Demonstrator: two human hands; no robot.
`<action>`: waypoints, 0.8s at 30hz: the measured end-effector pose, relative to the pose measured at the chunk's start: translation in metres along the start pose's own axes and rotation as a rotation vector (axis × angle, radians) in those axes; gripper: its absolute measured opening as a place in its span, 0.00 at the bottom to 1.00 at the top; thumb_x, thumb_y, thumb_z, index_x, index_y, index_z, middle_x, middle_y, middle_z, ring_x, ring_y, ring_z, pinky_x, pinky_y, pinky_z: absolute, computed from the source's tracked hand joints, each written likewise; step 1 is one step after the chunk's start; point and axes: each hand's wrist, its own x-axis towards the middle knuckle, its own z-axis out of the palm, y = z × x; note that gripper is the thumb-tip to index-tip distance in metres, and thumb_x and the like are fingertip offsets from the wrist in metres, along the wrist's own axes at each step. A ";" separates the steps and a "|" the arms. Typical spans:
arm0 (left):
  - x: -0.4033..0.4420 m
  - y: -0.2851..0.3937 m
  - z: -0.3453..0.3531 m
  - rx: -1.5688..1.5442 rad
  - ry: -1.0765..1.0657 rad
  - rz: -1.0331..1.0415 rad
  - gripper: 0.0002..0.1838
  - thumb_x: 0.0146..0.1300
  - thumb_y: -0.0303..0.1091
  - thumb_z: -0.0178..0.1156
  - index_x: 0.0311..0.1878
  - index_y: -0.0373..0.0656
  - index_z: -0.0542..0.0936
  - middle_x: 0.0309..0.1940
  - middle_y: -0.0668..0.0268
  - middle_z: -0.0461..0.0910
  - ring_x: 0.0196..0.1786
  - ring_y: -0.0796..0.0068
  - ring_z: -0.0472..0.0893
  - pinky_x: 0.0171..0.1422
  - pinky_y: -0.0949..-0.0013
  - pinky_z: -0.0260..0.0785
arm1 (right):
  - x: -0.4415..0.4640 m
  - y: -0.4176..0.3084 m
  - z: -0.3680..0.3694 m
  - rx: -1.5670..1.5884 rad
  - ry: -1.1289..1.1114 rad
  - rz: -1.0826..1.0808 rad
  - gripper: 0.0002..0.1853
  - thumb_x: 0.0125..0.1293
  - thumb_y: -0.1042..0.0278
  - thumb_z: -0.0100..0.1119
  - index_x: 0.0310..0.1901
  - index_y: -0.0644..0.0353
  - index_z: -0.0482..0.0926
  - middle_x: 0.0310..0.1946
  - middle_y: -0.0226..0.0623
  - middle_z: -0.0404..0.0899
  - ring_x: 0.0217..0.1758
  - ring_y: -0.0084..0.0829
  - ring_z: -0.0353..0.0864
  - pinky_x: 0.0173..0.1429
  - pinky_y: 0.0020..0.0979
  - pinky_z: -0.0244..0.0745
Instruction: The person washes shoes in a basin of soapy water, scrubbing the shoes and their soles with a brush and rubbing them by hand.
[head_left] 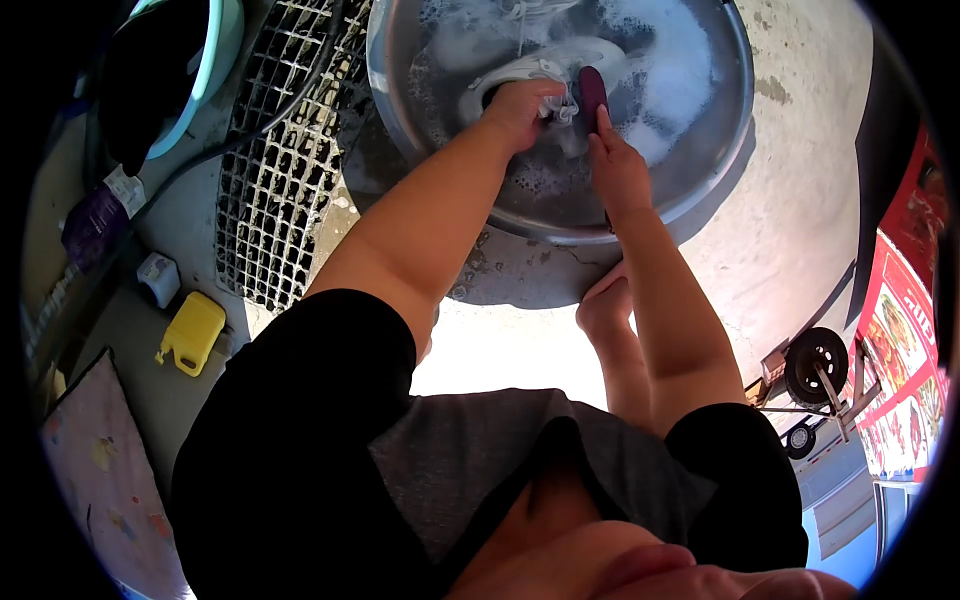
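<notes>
A wide metal basin point(738, 120) holds soapy water with white foam. In it lies a white lace-up shoe point(598, 52), partly wet and sudsy, with loose laces around its opening. My left hand point(522, 112) grips the shoe near its opening, and some of its fingers are hidden inside or behind the laces. My right hand point(618, 168) is closed around a dark purple brush point(592, 88), held upright beside the shoe; its bristles cannot be made out. More white laces show at the basin's far edge, on something cut off by the frame.
Left of the basin lies a metal floor grate point(285, 170) with a dark hose point(215, 150) across it. A light teal tub point(212, 75) holds dark cloth. A yellow jug point(192, 333) and a white container point(158, 279) stand nearby. A wheel point(816, 368) and red printed panels are at right.
</notes>
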 end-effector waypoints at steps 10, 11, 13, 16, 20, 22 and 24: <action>0.034 -0.026 -0.026 0.815 0.282 -0.061 0.23 0.61 0.47 0.63 0.44 0.32 0.80 0.38 0.57 0.82 0.37 0.64 0.80 0.40 0.59 0.72 | 0.062 0.000 0.010 -0.270 0.015 -0.174 0.24 0.74 0.56 0.45 0.70 0.35 0.66 0.43 0.49 0.83 0.48 0.52 0.82 0.53 0.48 0.76; 0.028 -0.026 -0.024 0.865 0.272 -0.065 0.25 0.59 0.48 0.63 0.44 0.31 0.80 0.38 0.56 0.82 0.37 0.64 0.80 0.40 0.60 0.71 | 0.086 0.000 0.014 -0.285 0.066 -0.186 0.23 0.74 0.56 0.43 0.70 0.36 0.67 0.44 0.49 0.83 0.49 0.52 0.82 0.53 0.49 0.76; 0.007 -0.007 0.007 0.747 0.323 -0.138 0.23 0.59 0.47 0.64 0.43 0.32 0.81 0.38 0.56 0.82 0.36 0.65 0.79 0.39 0.60 0.70 | 0.122 -0.003 0.017 -0.310 0.056 -0.121 0.23 0.74 0.55 0.41 0.69 0.37 0.67 0.46 0.49 0.83 0.50 0.53 0.82 0.55 0.50 0.76; 0.016 -0.006 -0.003 0.751 0.244 -0.115 0.20 0.58 0.44 0.65 0.42 0.33 0.82 0.37 0.56 0.82 0.35 0.65 0.80 0.39 0.60 0.71 | 0.095 -0.008 0.010 -0.299 -0.005 -0.036 0.24 0.74 0.53 0.38 0.70 0.39 0.66 0.48 0.50 0.83 0.52 0.54 0.81 0.56 0.51 0.75; 0.063 -0.037 -0.041 0.709 0.163 0.007 0.15 0.58 0.38 0.64 0.41 0.35 0.83 0.37 0.55 0.82 0.35 0.64 0.81 0.39 0.57 0.73 | 0.027 0.009 -0.009 -0.356 -0.144 0.002 0.23 0.74 0.56 0.41 0.70 0.39 0.66 0.47 0.49 0.83 0.51 0.52 0.82 0.56 0.50 0.76; 0.057 -0.040 -0.043 0.780 0.097 0.039 0.14 0.58 0.36 0.63 0.41 0.35 0.82 0.37 0.55 0.82 0.35 0.62 0.81 0.38 0.56 0.73 | 0.022 0.020 -0.010 -0.324 -0.112 -0.029 0.24 0.74 0.57 0.42 0.70 0.38 0.66 0.46 0.49 0.83 0.50 0.52 0.82 0.55 0.49 0.76; 0.034 -0.017 -0.010 0.804 0.182 -0.100 0.13 0.58 0.34 0.63 0.40 0.34 0.82 0.37 0.54 0.81 0.35 0.60 0.81 0.38 0.55 0.73 | 0.059 0.014 -0.011 -0.385 -0.104 -0.067 0.25 0.74 0.56 0.42 0.71 0.38 0.64 0.46 0.48 0.83 0.50 0.52 0.82 0.55 0.50 0.76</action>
